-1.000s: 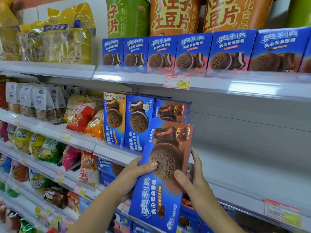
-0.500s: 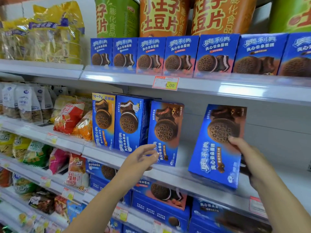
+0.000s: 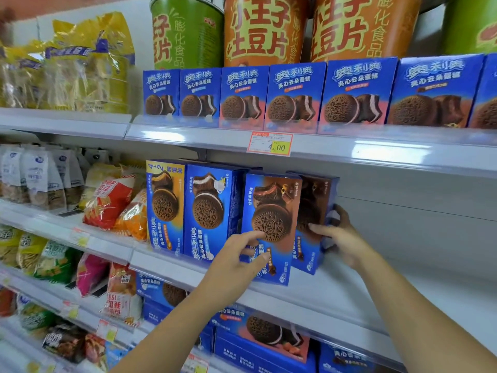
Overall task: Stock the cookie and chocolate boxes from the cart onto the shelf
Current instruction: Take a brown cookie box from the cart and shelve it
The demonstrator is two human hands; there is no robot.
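On the middle shelf (image 3: 357, 294) stand three tall blue cookie boxes in a row: a yellow-fronted box (image 3: 164, 208), a white-cream box (image 3: 211, 214) and a chocolate-fronted box (image 3: 271, 211). A second chocolate box (image 3: 313, 200) stands upright just right of and a little behind that one. My right hand (image 3: 343, 238) grips it, thumb on the front and fingers around its right side. My left hand (image 3: 236, 257) holds the lower left part of the front chocolate box.
Small blue cookie boxes (image 3: 295, 95) line the upper shelf, with big snack tubs (image 3: 263, 30) behind and a price tag (image 3: 269, 143) on the rail. Snack bags (image 3: 110, 203) fill the left. More cookie boxes (image 3: 266, 343) lie below. Bare shelf (image 3: 419, 267) extends right.
My right hand carried the second chocolate box left and back onto the shelf, beside the front chocolate box. My left hand stayed on the front box. The view shifted slightly.
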